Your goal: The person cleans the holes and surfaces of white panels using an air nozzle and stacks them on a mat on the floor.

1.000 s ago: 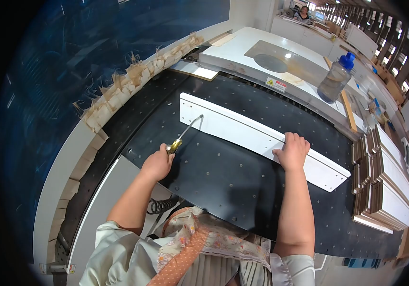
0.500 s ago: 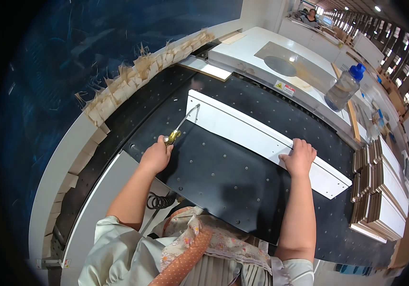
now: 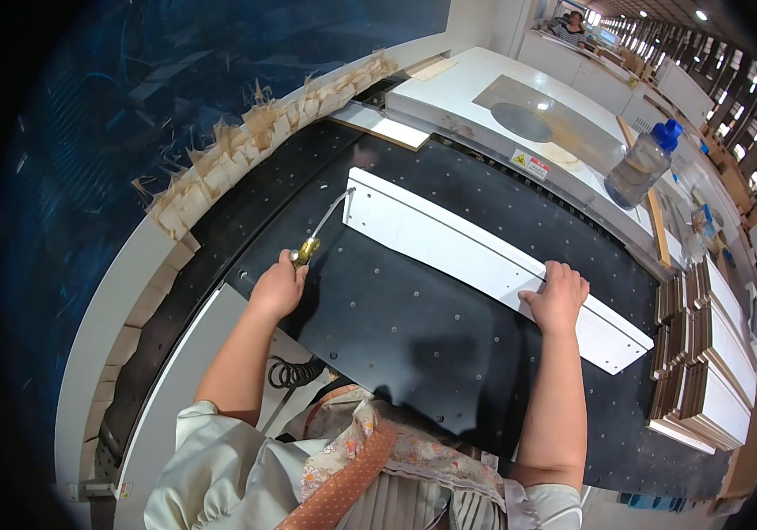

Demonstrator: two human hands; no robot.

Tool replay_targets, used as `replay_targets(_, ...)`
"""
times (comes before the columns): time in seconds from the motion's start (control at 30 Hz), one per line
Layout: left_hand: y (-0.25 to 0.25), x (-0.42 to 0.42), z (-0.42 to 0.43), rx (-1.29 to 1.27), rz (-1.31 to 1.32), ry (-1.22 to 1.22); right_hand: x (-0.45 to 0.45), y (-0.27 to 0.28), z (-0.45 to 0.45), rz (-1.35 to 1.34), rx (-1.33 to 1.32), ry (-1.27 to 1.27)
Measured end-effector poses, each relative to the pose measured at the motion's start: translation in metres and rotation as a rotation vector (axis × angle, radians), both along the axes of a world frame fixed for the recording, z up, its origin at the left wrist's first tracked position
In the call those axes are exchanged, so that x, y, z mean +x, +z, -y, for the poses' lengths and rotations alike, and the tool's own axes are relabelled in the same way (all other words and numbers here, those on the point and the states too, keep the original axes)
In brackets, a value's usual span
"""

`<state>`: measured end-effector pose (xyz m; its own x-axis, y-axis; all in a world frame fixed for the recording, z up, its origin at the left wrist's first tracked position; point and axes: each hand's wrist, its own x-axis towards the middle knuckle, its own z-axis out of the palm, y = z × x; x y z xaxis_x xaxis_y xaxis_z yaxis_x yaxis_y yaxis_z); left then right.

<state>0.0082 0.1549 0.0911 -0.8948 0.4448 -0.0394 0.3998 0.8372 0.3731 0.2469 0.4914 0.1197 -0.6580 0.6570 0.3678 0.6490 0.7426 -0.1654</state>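
Panel (image 3: 458, 252), long and white, slanting across the middle of the frame from centre left down to centre right, with a dark line along its upper edge and small holes near its 2 ends. Hard to tell whether resting fully on the black table (image 3: 396, 322) or partly raised from it. Gripped toward its lower right part by the right hand (image 3: 557, 298), with fingers over the upper edge and thumb on the front face. To the left of centre, left hand (image 3: 279, 284) wrapped around a brass-coloured tool (image 3: 306, 252), with a thin bent nozzle reaching to the panel's left end, close to a corner. Below, near the lower edge, 1 dark coiled hose (image 3: 288, 373).

At right, beside the panel's far end, stacked white boards (image 3: 705, 371) with brown edges. Farther up, on a white machine surface (image 3: 436, 88), 1 blue-capped bottle (image 3: 639, 168) beside a wooden strip (image 3: 658, 230). At upper left, a large dark-blue surface (image 3: 219, 71) bordered by ragged beige flaps (image 3: 255, 141). At upper right, 1 other person (image 3: 570, 31) behind a counter.
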Motion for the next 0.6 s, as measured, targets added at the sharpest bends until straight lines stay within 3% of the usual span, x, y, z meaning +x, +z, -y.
replay_targets(0.6,0.010,0.009,-0.002,0.019,-0.008,-0.032,0.001,-0.002,0.001,-0.023,0.008,0.019)
